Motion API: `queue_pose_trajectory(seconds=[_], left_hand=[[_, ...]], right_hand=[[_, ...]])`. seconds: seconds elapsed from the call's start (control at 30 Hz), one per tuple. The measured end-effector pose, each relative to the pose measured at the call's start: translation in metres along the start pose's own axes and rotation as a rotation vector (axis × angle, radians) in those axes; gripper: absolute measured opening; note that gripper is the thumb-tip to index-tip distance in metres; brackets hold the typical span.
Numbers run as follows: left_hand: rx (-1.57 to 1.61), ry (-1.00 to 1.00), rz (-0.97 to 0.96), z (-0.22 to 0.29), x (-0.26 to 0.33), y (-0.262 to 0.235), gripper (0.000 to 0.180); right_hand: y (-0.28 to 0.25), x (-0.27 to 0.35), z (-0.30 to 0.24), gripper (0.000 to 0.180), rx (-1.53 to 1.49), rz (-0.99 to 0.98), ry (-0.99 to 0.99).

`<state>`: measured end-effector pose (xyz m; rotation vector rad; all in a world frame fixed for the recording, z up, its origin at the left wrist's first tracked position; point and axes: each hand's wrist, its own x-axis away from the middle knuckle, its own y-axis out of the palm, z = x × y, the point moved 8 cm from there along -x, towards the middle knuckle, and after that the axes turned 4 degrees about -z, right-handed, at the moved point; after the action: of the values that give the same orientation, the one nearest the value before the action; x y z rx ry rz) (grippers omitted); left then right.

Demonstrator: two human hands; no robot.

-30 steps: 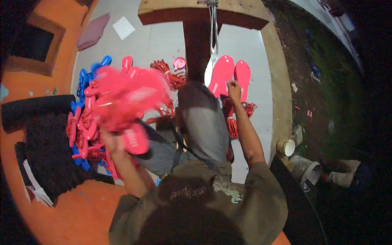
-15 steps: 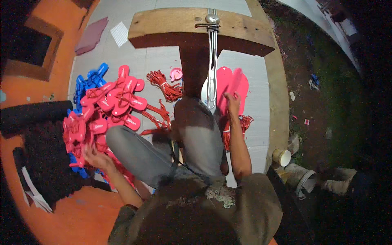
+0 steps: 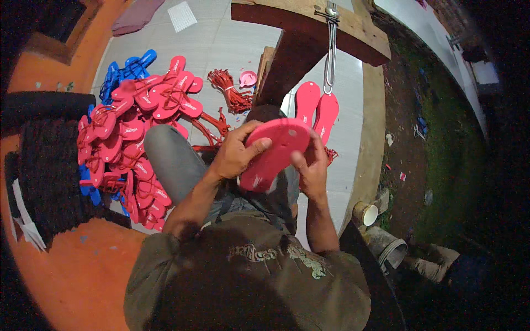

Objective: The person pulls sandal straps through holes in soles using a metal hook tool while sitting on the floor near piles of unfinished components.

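Above my lap I hold a pink flip-flop sole with small holes in it and no strap showing. My left hand grips its left edge, thumb on top and fingers hidden beneath. At its right edge is my right hand, with the thumb over the face and the fingers behind. Two more bare soles, a pink sole and another pink sole, lie on the tiles beyond my right hand. A large heap of strapped pink flip-flops spreads to my left.
Ahead stands a wooden T-shaped stand with long metal hooked rods hanging from it. Near it lie a bundle of red straps and a pink cup. Blue flip-flops edge the heap. A bucket stands at right.
My left hand has come from the heap to my lap. My right hand has lifted a pink sole from the floor, and both hands now hold it. The view has shifted.
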<state>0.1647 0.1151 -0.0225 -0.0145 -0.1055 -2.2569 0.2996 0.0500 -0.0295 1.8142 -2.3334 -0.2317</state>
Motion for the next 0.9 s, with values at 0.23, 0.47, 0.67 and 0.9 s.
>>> queue_pose_trajectory(seconds=[0.23, 0.47, 0.67, 0.9], left_hand=[[-0.417, 0.794, -0.072, 0.104, -0.01, 0.008, 0.028], [-0.425, 1.039, -0.132, 0.159, -0.027, 0.015, 0.017], [-0.394, 1.001, -0.13, 0.158, -0.038, 0.009, 0.017], [-0.498, 0.876, 0.001, 0.159, -0.036, 0.008, 0.021]], right_hand=[[0.021, -0.021, -0.112, 0.021, 0.372, -0.213, -0.484], [0.021, -0.029, -0.153, 0.022, 0.308, -0.055, -0.858], [0.021, -0.04, -0.152, 0.02, 0.288, -0.063, -0.858], [0.012, -0.045, -0.157, 0.029, 0.346, 0.027, -0.758]])
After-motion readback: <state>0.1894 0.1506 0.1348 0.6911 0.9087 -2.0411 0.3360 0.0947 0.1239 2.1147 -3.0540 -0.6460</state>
